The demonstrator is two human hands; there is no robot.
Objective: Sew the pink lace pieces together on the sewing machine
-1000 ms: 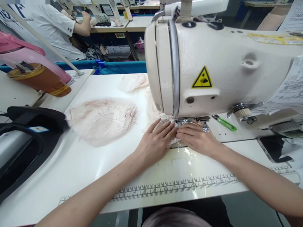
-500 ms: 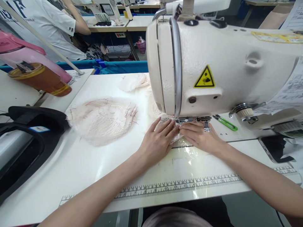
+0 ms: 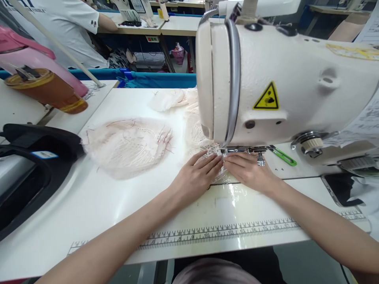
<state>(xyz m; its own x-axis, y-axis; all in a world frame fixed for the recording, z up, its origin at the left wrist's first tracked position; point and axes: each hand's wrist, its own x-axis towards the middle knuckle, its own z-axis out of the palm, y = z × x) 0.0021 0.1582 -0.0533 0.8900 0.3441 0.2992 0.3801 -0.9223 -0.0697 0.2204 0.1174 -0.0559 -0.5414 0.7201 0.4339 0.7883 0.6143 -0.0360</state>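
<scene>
My left hand [image 3: 195, 177] lies flat with fingers stretched out on a small piece of pale lace fabric [image 3: 204, 148] just left of the presser foot [image 3: 237, 150] of a white sewing machine [image 3: 284, 86]. Palm down, my right hand [image 3: 248, 171] rests right beside it, fingertips on the same piece under the machine's head. The fingertips of both hands nearly meet at the needle. Most of the fabric under the hands is hidden.
A stack of pale pink lace pieces [image 3: 127, 142] lies on the white table [image 3: 118, 205] to the left, more [image 3: 168, 100] behind. A green-handled tool [image 3: 282, 156], a phone [image 3: 340, 189], a black device [image 3: 26, 165] and pink bottle [image 3: 32, 59] sit around. A person in white [image 3: 68, 27] works beyond.
The view has shifted slightly, so the machine appears further right. Both hands stay pressed on the fabric at the presser foot, having crept a little toward the machine.
</scene>
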